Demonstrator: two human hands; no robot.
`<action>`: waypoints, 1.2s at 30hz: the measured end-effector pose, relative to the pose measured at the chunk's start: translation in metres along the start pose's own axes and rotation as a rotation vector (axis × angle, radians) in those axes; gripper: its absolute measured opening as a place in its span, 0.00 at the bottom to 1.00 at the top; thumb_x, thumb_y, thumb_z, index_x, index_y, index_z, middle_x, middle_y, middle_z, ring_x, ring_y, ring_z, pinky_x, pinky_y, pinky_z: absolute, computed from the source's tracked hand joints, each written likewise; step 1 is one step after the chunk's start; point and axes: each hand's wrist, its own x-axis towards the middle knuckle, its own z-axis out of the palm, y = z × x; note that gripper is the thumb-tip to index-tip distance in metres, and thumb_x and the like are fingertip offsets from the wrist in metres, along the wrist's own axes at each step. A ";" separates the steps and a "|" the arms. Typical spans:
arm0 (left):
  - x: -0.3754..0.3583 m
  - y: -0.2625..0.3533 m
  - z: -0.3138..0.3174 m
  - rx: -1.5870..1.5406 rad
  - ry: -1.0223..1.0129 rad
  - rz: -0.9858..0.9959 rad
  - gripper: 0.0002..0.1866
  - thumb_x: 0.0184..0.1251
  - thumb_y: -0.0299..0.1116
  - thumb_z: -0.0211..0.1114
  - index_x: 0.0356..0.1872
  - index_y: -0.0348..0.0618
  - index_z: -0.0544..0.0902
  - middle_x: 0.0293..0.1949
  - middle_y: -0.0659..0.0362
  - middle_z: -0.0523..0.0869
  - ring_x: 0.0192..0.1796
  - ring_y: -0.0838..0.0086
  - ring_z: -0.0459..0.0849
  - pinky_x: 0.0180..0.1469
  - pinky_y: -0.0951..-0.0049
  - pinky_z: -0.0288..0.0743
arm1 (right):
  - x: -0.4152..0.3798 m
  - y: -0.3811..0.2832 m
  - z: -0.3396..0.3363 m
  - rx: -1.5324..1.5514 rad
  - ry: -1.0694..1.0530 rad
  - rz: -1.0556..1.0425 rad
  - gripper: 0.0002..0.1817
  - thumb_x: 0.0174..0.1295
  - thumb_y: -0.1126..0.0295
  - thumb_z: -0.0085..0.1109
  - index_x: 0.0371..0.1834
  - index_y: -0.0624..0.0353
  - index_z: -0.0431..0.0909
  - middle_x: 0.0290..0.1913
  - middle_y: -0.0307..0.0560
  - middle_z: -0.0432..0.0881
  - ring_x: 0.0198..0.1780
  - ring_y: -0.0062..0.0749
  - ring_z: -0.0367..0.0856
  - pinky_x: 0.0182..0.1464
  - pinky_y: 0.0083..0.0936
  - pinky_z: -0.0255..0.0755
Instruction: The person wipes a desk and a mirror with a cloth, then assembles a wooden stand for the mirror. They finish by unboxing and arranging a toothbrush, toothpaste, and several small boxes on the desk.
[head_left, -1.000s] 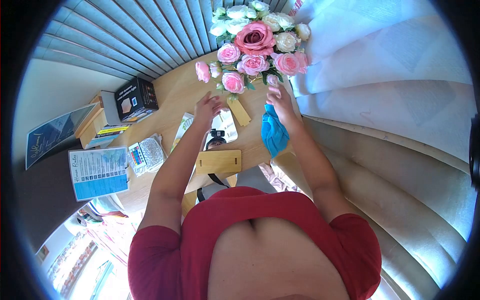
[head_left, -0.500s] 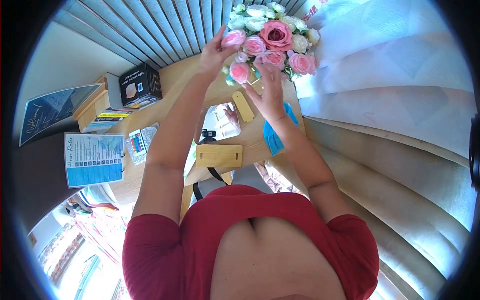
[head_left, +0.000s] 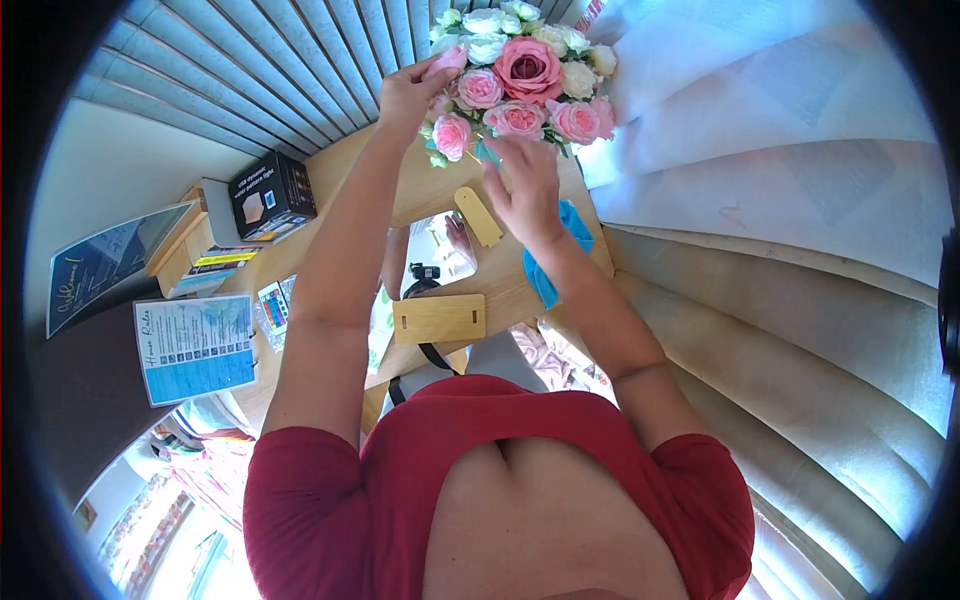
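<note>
A bouquet of pink and white artificial-looking roses [head_left: 528,70] stands at the far end of the desk. My left hand [head_left: 405,98] reaches its left side and pinches a pale pink rose [head_left: 448,62] between thumb and fingers. Just below the front blooms is my right hand [head_left: 530,185], its fingers bent and the thumb apart from them, close to the green leaves [head_left: 487,152]. Whatever holds the stems is mostly hidden behind the flowers and this hand.
On the wooden desk [head_left: 345,165] lie a mirror [head_left: 445,245], two wooden pieces [head_left: 438,320] [head_left: 478,216] and a blue cloth-like item [head_left: 545,270]. A black box [head_left: 272,195], books [head_left: 215,262], a remote [head_left: 272,305] and a House Rules sheet [head_left: 195,345] are left. A curtain [head_left: 770,200] hangs right.
The view has shifted, so the bouquet appears slightly further left. My right hand's fingers have bent more and lowered from the front roses toward the leaves. My left hand stays at the pale pink rose.
</note>
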 end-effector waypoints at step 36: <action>-0.131 -0.049 -0.098 0.491 0.266 0.072 0.28 0.61 0.32 0.64 0.63 0.43 0.69 0.55 0.50 0.78 0.57 0.67 0.78 0.55 0.69 0.74 | -0.106 0.028 0.042 0.068 -0.276 0.265 0.10 0.50 0.78 0.59 0.37 0.59 0.75 0.31 0.50 0.73 0.33 0.46 0.76 0.32 0.36 0.72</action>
